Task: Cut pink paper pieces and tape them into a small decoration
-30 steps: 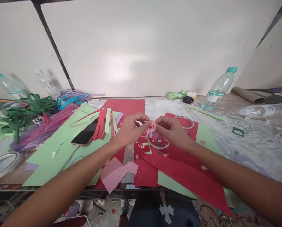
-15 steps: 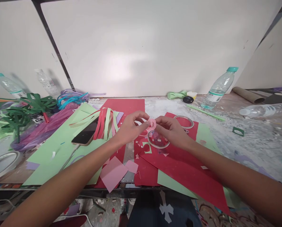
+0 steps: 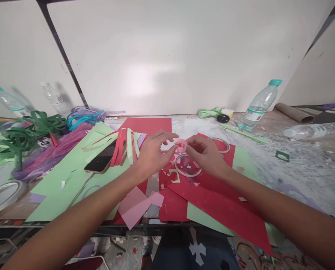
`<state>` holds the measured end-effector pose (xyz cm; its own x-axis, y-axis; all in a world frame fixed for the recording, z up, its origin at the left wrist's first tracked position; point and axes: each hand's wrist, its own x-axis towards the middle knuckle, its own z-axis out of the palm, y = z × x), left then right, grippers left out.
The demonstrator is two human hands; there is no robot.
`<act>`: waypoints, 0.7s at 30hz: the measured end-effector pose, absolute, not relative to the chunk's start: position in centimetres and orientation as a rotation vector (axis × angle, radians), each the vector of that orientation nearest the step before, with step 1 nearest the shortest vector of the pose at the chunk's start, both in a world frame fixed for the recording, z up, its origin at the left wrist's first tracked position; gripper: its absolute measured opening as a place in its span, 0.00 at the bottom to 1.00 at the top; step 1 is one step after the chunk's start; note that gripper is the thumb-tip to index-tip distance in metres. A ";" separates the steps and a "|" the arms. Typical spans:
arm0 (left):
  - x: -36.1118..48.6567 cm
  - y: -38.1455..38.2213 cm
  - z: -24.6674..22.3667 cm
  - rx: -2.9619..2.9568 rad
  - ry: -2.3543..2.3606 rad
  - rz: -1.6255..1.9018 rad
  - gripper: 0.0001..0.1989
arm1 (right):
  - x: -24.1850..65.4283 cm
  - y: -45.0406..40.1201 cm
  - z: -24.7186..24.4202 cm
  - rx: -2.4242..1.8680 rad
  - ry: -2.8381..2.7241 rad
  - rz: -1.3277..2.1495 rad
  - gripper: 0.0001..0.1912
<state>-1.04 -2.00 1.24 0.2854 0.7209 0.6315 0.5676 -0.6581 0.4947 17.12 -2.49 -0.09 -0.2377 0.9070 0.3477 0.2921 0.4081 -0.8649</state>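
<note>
A small curled pink paper piece (image 3: 181, 146) is held up between both hands above the red paper (image 3: 212, 195). My right hand (image 3: 205, 152) pinches its right side between thumb and fingertips. My left hand (image 3: 157, 152) has its thumb at the piece's left edge, with the other fingers raised and spread. Just below the hands lies a tape roll (image 3: 188, 172), with another tape roll (image 3: 226, 147) behind my right hand. Small paper scraps and a light green cutout (image 3: 174, 180) are scattered on the red sheet.
A phone (image 3: 101, 159) with paper strips (image 3: 119, 148) rests on light green sheets (image 3: 54, 187) at left. Pink squares (image 3: 135, 208) lie near the front edge. Bottles stand at back left; another bottle (image 3: 259, 107) stands back right, beside a cardboard tube (image 3: 293, 113).
My left hand's fingers have opened away from the pink piece, leaving the thumb near it. The piece has shifted slightly right and up with my right hand.
</note>
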 end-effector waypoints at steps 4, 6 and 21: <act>-1.1 -1.9 1.1 2.432 1.121 1.308 0.07 | 17.0 -2.7 0.0 -1.074 -1.808 0.765 0.09; -1.2 -1.9 1.1 2.476 1.091 1.353 0.08 | 17.0 -2.8 0.1 -1.078 -1.812 0.742 0.09; -1.9 -1.3 0.2 2.797 0.879 1.626 0.08 | 16.7 -3.4 0.6 -1.050 -1.856 0.703 0.05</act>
<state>-1.90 -1.30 0.16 0.3988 0.3309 0.8552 0.5346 -0.8417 0.0764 16.74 -3.45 0.57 -0.2690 0.8726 0.4077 0.3831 0.4853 -0.7859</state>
